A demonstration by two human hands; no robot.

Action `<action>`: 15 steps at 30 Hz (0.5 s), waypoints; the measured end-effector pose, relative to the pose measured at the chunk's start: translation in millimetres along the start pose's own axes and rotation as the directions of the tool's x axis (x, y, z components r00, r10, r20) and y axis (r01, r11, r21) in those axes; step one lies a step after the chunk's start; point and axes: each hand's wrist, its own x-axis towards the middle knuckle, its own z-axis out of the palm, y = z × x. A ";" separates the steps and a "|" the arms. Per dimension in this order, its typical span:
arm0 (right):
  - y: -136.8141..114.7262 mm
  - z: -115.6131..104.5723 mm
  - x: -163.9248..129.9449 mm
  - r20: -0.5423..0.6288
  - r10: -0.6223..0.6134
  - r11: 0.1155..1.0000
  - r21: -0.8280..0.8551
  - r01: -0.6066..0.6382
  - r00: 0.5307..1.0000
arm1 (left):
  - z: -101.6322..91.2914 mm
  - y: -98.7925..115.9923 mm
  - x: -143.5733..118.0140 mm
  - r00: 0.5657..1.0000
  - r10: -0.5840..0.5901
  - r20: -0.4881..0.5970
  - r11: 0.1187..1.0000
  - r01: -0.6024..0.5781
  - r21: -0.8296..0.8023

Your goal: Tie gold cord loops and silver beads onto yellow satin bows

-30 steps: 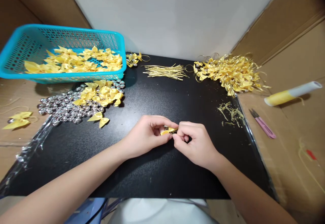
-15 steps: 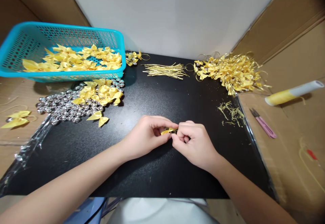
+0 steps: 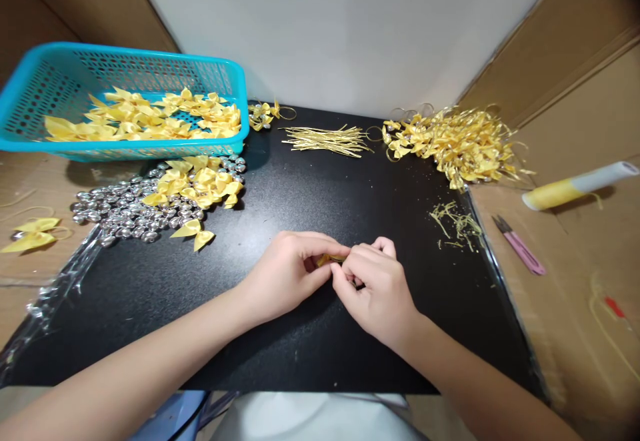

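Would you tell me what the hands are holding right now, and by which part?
Left hand and right hand pinch a small yellow bow between fingertips; the exact part is hidden.

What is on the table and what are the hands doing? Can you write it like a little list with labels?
left hand: left hand pinches a small yellow bow
right hand: right hand, fingers closed on the same bow
surface: black mat
basket: blue basket holding yellow bows, far left
beads: silver beads with loose bows on them
strips: gold strips at the back
pile: gold-looped bows, back right
tool: pink snips on cardboard, right
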 end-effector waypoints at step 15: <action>0.0 1.8 0.0 -0.011 0.023 0.999 -0.049 -0.023 1.000 | 0.9 0.1 0.5 1.000 -0.024 0.017 0.999 0.024 0.028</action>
